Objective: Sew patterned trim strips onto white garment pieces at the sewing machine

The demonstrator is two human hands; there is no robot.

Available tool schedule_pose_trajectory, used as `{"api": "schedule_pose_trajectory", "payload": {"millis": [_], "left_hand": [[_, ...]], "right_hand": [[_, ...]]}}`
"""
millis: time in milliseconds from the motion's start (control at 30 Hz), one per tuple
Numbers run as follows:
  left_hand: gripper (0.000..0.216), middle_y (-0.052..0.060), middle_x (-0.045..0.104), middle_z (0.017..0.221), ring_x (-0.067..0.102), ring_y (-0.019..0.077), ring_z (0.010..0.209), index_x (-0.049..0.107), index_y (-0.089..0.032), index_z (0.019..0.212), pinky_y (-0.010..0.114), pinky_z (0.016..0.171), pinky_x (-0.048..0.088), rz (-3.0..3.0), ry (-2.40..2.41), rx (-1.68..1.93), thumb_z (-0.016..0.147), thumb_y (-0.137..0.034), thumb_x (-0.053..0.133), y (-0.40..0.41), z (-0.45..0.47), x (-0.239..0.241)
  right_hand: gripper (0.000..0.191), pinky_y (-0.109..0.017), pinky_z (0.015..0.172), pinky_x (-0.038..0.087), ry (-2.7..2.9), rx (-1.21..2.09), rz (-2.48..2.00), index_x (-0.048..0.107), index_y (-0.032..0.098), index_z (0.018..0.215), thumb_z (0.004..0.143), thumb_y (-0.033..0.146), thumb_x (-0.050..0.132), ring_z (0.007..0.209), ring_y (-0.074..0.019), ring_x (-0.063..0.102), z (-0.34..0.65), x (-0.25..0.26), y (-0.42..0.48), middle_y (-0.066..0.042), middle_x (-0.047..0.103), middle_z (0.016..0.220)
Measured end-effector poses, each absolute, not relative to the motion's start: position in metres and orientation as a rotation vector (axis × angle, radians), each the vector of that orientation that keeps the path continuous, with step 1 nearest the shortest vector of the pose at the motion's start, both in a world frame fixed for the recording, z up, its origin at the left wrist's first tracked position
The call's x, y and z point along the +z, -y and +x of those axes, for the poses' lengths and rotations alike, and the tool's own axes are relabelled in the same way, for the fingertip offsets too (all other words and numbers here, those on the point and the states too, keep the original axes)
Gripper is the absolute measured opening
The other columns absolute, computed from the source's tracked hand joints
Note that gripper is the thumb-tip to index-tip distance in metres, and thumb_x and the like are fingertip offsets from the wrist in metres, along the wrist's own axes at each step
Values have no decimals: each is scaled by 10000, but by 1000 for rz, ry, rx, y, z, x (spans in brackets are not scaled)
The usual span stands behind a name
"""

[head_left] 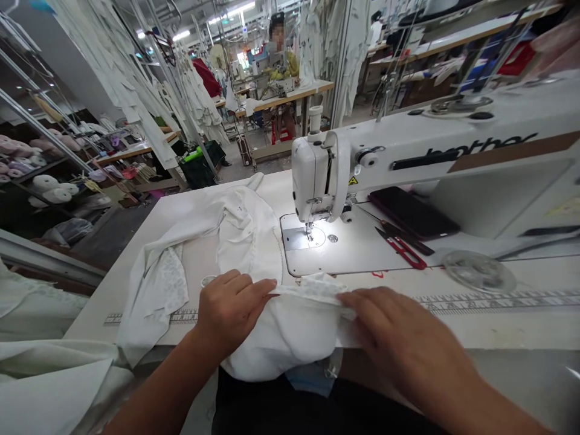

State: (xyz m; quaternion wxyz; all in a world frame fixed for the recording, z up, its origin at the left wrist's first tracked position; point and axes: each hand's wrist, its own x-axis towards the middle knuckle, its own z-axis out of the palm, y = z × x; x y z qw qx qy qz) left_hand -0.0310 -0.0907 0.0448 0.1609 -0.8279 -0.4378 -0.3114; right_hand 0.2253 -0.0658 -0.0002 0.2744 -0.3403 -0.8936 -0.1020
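Observation:
White fabric (299, 332) hangs over the table's front edge, its upper edge stretched between my two hands. My left hand (233, 305) is closed, pinching that edge between thumb and fingers. At the other end my right hand (394, 326) pinches the edge too, its lower fingers partly hidden. More of the white cloth (247, 235) spreads leftward over the table, with a faintly patterned piece (170, 281) showing. Just beyond my hands stands a white sewing machine (317, 175), its lit presser foot (310, 232) apart from the cloth.
Red-handled thread snips (403, 251), a dark phone (413, 211) and a clear round dish (479, 270) lie right of the needle. A printed ruler strip (489, 302) runs along the table's front. Beyond, a person (283, 57) sits at another machine among hanging white garments (199, 96).

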Motion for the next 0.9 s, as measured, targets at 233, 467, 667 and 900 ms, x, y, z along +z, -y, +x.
{"api": "schedule_pose_trajectory", "payload": {"millis": [233, 467, 667, 900], "left_hand": [[105, 33, 597, 656, 529, 136, 625, 676, -125, 832, 247, 543, 452, -2373, 1244, -910, 842, -49, 605, 90, -16, 35], [111, 34, 602, 678, 523, 148, 637, 660, -126, 897, 271, 553, 455, -2447, 1198, -937, 840, -52, 601, 92, -13, 37], [109, 19, 596, 693, 522, 145, 646, 662, -151, 912, 273, 575, 455, -2481, 1265, -956, 862, -94, 583, 96, -15, 33], [134, 10, 558, 604, 486, 134, 571, 661, -146, 809, 262, 502, 394, -2514, 1197, -959, 865, -87, 554, 97, -13, 37]], "right_hand": [[234, -420, 722, 472, 2590, -14, -914, 665, 204, 899, 830, 72, 484, 859, -263, 594, 253, 15, 38, -63, 679, 894], [222, -372, 835, 496, 2231, 512, -853, 619, 205, 1104, 890, 267, 615, 995, -226, 561, 214, 28, 57, -64, 659, 1041], [147, -310, 782, 501, 1873, 890, -675, 604, 245, 895, 939, 145, 506, 889, -162, 595, 179, 20, 66, -3, 661, 892], [230, -283, 533, 406, 2297, 460, -702, 536, 220, 722, 864, 89, 412, 598, -170, 546, 205, 17, 52, -8, 581, 628]]}}
